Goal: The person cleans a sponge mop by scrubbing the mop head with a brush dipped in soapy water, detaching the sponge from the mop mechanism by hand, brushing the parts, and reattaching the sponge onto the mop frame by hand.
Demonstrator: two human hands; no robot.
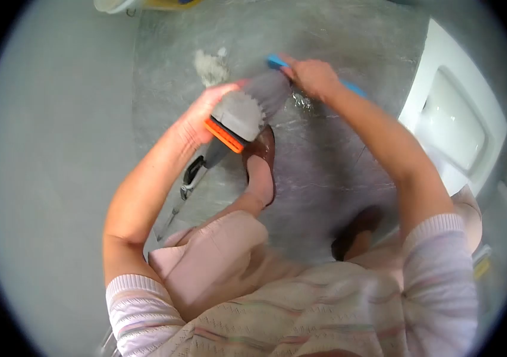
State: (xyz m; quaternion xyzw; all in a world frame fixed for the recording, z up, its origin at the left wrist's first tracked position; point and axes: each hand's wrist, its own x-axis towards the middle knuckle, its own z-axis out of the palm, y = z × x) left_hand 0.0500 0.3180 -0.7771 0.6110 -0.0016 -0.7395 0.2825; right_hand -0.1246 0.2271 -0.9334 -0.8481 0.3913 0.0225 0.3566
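A grey, tapered object (238,116) with a jagged rim and an orange-and-black edge is held by my left hand (203,113), whose fingers wrap its far side. My right hand (313,78) is closed on a blue-handled tool (277,62); the handle shows on both sides of the hand. Blurred grey material (269,89) spans the gap between the two hands, and its exact shape is unclear. Just beyond my left hand, a pale clump (210,68) lies on the wet grey floor (336,35).
A white basin or tray (464,119) stands at the right. A thin tool with a black part (194,171) lies below my left forearm. My brown shoes (268,146) are on the floor. Part of a yellowish container (110,5) shows at the top left.
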